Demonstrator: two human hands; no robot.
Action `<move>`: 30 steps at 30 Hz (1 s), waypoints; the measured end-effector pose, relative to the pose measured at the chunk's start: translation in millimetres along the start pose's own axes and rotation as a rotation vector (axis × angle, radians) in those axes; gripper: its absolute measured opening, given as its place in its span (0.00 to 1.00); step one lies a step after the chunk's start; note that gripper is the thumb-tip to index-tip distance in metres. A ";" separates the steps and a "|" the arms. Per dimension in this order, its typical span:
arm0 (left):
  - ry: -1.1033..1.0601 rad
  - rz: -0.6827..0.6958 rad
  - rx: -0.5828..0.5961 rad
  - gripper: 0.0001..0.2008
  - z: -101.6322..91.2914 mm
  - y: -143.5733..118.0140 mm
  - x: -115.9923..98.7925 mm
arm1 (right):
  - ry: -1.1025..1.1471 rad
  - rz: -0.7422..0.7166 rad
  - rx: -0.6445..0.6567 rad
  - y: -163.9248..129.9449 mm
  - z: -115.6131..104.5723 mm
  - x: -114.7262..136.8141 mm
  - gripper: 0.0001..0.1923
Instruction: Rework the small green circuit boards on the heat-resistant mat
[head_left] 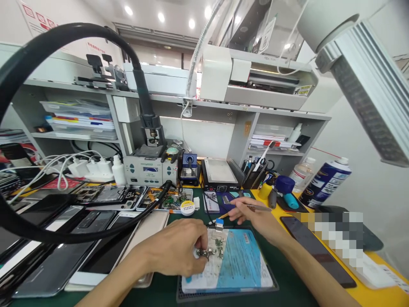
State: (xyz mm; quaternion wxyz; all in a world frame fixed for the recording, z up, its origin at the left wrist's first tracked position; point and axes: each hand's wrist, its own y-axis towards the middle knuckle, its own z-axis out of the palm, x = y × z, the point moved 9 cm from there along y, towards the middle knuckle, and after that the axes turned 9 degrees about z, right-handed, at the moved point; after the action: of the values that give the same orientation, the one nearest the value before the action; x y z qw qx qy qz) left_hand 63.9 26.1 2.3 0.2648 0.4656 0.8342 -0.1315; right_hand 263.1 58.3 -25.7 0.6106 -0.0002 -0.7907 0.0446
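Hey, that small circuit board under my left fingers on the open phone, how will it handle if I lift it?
The circuit board looks tiny and thin, so probably very light and easy to flick away. Its bare parts suggest it is fragile; the left hand should likely grip the edges. Lying on the open phone, it may slide if nudged.

- Off to the left of my hands, a row of dark phones (79, 238) is lying flat, side by side.
- Beyond my hands, a grey soldering station (150, 170) is sitting against the shelf, its thick black hose (47, 38) arching up and over to the left.
- A small black hot plate (220, 175) is standing just right of that station.
- Far to the right of my hands, a blue and white spray can (324, 181) is leaning beside a clear bottle (302, 172).
- White chargers (91, 168) are trailing cables at the far left.
- A black phone (316, 249) is resting on the yellow mat (377, 294) by my right forearm.
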 end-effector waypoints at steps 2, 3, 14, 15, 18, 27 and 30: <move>-0.006 0.009 0.001 0.07 -1.2 -0.4 0.1 | -0.090 -0.059 0.006 -5.5 9.5 10.5 0.17; -0.009 0.014 0.002 0.07 -1.9 -0.5 0.1 | -0.129 -0.083 0.019 -8.1 15.5 15.2 0.15; -0.045 0.099 0.005 0.09 -3.8 -2.5 -0.2 | -0.279 -0.160 0.170 -16.9 58.5 40.0 0.13; -0.059 0.106 0.000 0.10 -6.7 -3.2 0.5 | -0.288 -0.168 0.178 -17.3 59.5 42.1 0.13; -0.088 0.104 -0.063 0.10 -21.6 -6.1 6.2 | -0.315 -0.193 0.209 -18.8 63.6 49.5 0.12; -0.237 -0.020 -0.310 0.14 -24.4 4.4 37.1 | -0.317 -0.245 0.279 -17.0 83.7 71.7 0.11; -0.298 -0.038 -0.318 0.13 -14.4 11.6 41.7 | -0.291 -0.267 0.259 -16.2 86.1 72.6 0.10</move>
State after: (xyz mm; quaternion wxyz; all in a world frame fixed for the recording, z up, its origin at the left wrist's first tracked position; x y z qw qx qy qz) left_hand 51.3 68.5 -9.1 0.4528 0.3773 0.8047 -0.0706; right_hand 162.4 40.1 24.0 0.4858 0.1889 -0.8510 0.0640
